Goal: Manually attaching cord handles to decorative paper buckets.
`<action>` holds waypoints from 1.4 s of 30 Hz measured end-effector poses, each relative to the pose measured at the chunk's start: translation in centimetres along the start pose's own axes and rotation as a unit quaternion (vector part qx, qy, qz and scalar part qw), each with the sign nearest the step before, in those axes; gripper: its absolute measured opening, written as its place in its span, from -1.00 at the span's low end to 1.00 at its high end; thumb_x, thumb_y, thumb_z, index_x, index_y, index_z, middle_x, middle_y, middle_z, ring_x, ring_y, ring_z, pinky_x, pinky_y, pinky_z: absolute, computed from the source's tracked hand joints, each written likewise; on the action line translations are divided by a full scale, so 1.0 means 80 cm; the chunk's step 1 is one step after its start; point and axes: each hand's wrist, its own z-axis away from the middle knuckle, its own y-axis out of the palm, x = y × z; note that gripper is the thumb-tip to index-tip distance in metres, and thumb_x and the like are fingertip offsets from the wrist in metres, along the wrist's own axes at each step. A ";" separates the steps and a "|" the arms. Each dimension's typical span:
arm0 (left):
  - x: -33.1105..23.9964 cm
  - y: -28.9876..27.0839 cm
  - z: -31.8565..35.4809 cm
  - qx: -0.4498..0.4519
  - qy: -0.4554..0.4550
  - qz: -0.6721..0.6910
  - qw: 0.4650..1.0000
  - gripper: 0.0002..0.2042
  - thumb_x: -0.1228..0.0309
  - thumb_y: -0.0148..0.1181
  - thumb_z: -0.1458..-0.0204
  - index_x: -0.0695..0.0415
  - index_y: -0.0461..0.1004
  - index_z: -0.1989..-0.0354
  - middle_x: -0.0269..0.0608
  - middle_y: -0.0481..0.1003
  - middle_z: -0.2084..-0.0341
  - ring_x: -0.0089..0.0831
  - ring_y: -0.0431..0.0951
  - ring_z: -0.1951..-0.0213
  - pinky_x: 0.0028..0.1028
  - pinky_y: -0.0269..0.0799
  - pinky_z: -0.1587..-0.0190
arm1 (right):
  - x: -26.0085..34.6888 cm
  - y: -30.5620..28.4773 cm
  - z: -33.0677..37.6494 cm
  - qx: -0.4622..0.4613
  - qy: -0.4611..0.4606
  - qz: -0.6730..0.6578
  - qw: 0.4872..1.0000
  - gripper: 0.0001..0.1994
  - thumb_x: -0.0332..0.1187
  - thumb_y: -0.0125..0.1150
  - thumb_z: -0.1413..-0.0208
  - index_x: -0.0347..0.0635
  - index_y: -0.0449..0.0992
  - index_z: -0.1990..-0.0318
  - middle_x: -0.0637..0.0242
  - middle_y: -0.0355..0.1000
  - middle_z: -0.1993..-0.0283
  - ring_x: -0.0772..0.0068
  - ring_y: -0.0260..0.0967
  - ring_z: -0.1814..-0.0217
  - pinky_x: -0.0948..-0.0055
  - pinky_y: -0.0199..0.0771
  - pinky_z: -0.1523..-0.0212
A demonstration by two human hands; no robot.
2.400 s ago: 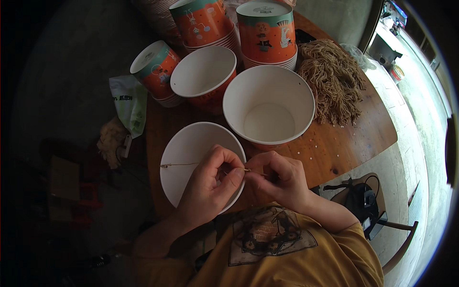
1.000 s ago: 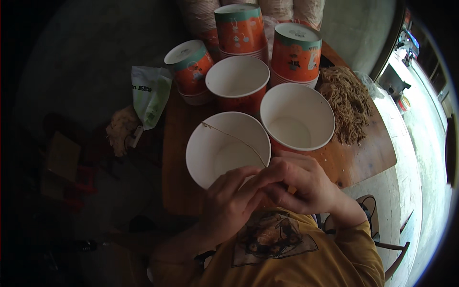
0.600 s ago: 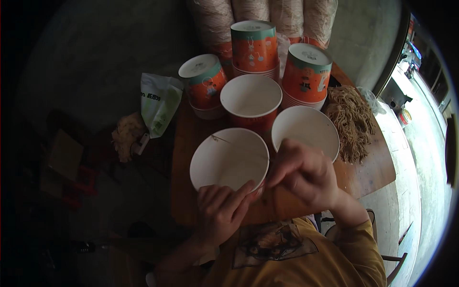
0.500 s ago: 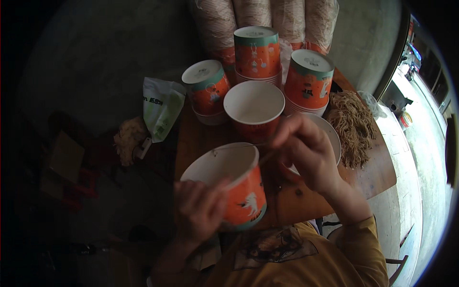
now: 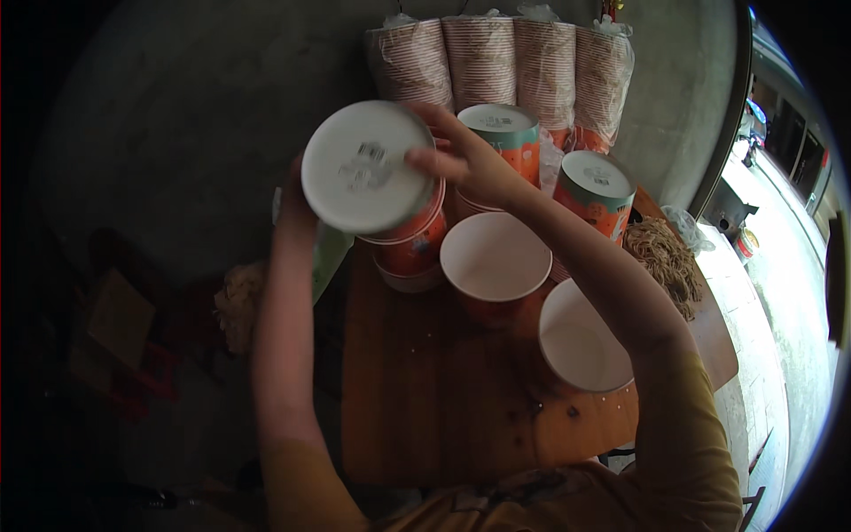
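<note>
Both hands grip an upside-down orange paper bowl [image 5: 370, 173]: left hand [image 5: 295, 202] clasps its far-left side, mostly hidden behind it, and right hand [image 5: 461, 160] pinches the right rim of its white base. Bowl's base faces up toward the camera, mouth down, above a stack of inverted bowls [image 5: 409, 253] at the wooden table [image 5: 425, 390]'s back-left edge. Bare wood lies open nearer the person.

Both arms stretch forward and up from the lower edge. The left hand [image 5: 294, 206] sits mostly hidden, while the right hand [image 5: 467, 161] curls, fingers pointing left.
</note>
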 end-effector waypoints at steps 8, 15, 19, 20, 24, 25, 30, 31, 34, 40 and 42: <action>0.160 0.022 0.005 -0.386 -0.053 -0.062 0.919 -0.35 -0.15 -0.21 -0.19 0.18 0.27 -0.20 -0.20 0.30 -0.17 -0.39 0.26 -0.18 -0.39 0.07 -0.26 | -0.153 -0.031 -0.008 -0.063 0.197 0.063 0.976 -0.28 0.11 0.00 -0.17 -0.41 0.17 -0.22 -0.15 0.30 -0.13 0.11 0.27 -0.21 0.31 0.25 -0.18; 0.210 0.003 0.069 -0.456 0.006 -0.330 0.826 -0.48 0.06 -0.24 -0.25 0.26 0.28 -0.15 -0.12 0.31 -0.13 -0.31 0.28 -0.16 -0.38 0.12 -0.21 | -0.145 -0.021 0.003 -0.030 0.358 0.080 0.930 -0.33 0.11 -0.09 -0.22 -0.29 0.18 -0.26 0.00 0.30 -0.17 0.22 0.24 -0.22 0.38 0.21 -0.21; 0.176 0.076 0.087 -0.412 0.079 -0.540 0.730 -0.70 0.37 -0.04 -0.20 0.24 0.36 -0.04 -0.07 0.37 -0.01 -0.29 0.37 -0.05 -0.38 0.24 -0.12 | -0.085 -0.047 0.040 0.010 0.191 0.243 0.951 -0.39 0.11 -0.03 -0.18 -0.28 0.35 -0.12 -0.05 0.48 0.14 0.08 0.46 0.07 0.27 0.41 0.05; 0.172 0.115 0.091 -0.364 0.105 -0.575 0.725 -0.73 0.45 0.01 -0.16 0.22 0.37 -0.02 -0.06 0.37 0.02 -0.29 0.39 -0.02 -0.37 0.26 -0.10 | -0.036 -0.055 0.058 0.022 0.228 0.223 0.948 -0.48 0.03 -0.05 -0.25 -0.24 0.37 -0.13 0.16 0.44 -0.03 0.36 0.38 -0.07 0.39 0.37 -0.07; 0.152 0.217 0.103 -0.085 0.085 -0.700 0.703 -0.65 0.56 0.05 -0.04 0.13 0.38 -0.06 -0.13 0.35 -0.02 -0.20 0.36 -0.09 -0.24 0.26 -0.13 | 0.078 -0.102 0.144 -0.030 0.184 0.284 0.941 -0.67 -0.22 0.02 -0.26 -0.23 0.45 -0.04 0.31 0.52 0.11 0.56 0.47 0.12 0.53 0.49 0.10; 0.150 0.230 0.102 -0.060 0.079 -0.723 0.684 -0.62 0.61 0.03 -0.02 0.12 0.39 -0.06 -0.17 0.34 -0.04 -0.17 0.31 -0.16 -0.22 0.24 -0.19 | 0.096 -0.111 0.169 -0.077 0.158 0.298 0.938 -0.73 -0.32 -0.01 -0.28 -0.22 0.44 -0.04 0.32 0.52 0.14 0.57 0.47 0.14 0.55 0.49 0.13; 0.157 0.205 0.087 0.045 0.020 -0.770 0.636 -0.64 0.71 -0.10 -0.06 0.14 0.41 -0.02 -0.19 0.25 -0.18 -0.16 0.15 -0.29 -0.21 0.16 -0.27 | 0.125 -0.176 0.311 -0.259 0.204 0.309 0.892 -0.78 -0.38 -0.05 -0.27 -0.22 0.49 0.05 0.31 0.54 0.24 0.58 0.49 0.24 0.57 0.49 0.25; 0.158 0.198 0.083 0.063 0.008 -0.762 0.644 -0.66 0.71 -0.10 -0.06 0.15 0.42 0.01 -0.18 0.25 -0.19 -0.17 0.14 -0.30 -0.20 0.16 -0.28 | 0.124 -0.186 0.344 -0.287 0.250 0.306 0.873 -0.78 -0.40 -0.05 -0.26 -0.22 0.49 0.05 0.33 0.54 0.26 0.59 0.48 0.26 0.58 0.48 0.26; 0.151 0.211 0.082 0.074 -0.029 -0.766 0.638 -0.65 0.71 -0.09 -0.06 0.15 0.41 0.00 -0.19 0.27 -0.17 -0.17 0.14 -0.30 -0.20 0.15 -0.29 | 0.122 -0.183 0.423 -0.321 0.317 0.335 0.827 -0.80 -0.45 -0.02 -0.22 -0.23 0.49 0.08 0.36 0.52 0.32 0.58 0.46 0.30 0.56 0.47 0.28; 0.139 0.334 0.094 0.119 0.104 -0.676 0.720 -0.69 0.60 0.00 -0.08 0.18 0.40 -0.02 -0.04 0.33 -0.10 -0.05 0.30 -0.20 -0.11 0.27 -0.19 | 0.092 -0.146 0.482 -0.246 0.278 0.455 0.810 -0.88 -0.50 0.16 -0.09 -0.19 0.50 0.21 0.28 0.49 0.29 0.43 0.46 0.34 0.47 0.47 0.33; 0.144 0.401 0.090 0.183 0.093 -0.614 0.762 -0.70 0.51 0.12 -0.05 0.16 0.43 0.00 -0.05 0.39 0.01 -0.10 0.36 -0.13 -0.14 0.33 -0.12 | 0.078 -0.141 0.484 -0.240 0.255 0.478 0.805 -0.91 -0.47 0.16 -0.08 -0.15 0.49 0.24 0.28 0.45 0.29 0.31 0.46 0.29 0.39 0.47 0.31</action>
